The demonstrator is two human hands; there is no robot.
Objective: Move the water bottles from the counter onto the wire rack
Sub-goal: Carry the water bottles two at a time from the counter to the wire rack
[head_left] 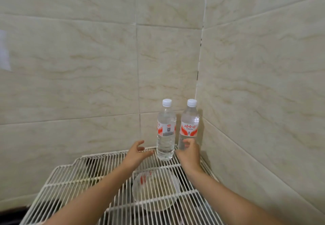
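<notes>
Bottle placement on white wire rack, seemingly finished.
Two clear plastic, white-capped bottles, left bottle and right bottle, stand upright by the rack's rear edge in the tiled corner. Left hand released; right hand loosely curled at right bottle, contact unclear. Open rack lies nearer the person.

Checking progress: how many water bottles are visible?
2: the left clear plastic bottle and the right clear plastic bottle, both upright on the white wire rack, far corner.
</notes>
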